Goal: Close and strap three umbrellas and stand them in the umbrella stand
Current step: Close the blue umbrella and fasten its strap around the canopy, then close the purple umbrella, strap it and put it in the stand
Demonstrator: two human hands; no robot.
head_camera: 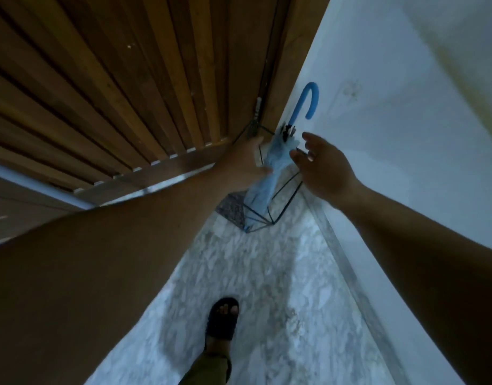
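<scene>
A person stands in a narrow corner where a slatted wooden door [114, 87] on the left meets a pale wall [405, 107] on the right, looking down at both bare arms stretched forward. 1 foot in a dark sandal [222, 318] rests on the marbled floor [267, 273] near the bottom of the view.

At the far end of the floor, tucked into the corner, sits a black wire umbrella stand [281, 201]. 1 light blue umbrella [270, 173] stands in it, canopy folded and bunched, its tip down at the stand's base and its curved blue handle [308, 101] rising against the wall.

The left hand [245, 162] rests against the left side of the folded canopy; motion blur hides whether its fingers are clamped on the fabric, so I cannot tell. The right hand [322, 165] hovers just right of the umbrella, fingers [308, 137] spread apart and holding nothing.

As for progress, 1 umbrella appears closed and placed in the stand. Whether its strap is fastened is too small to make out. No other umbrella shows here, so it seems 2 are left to close, strap and stand.
</scene>
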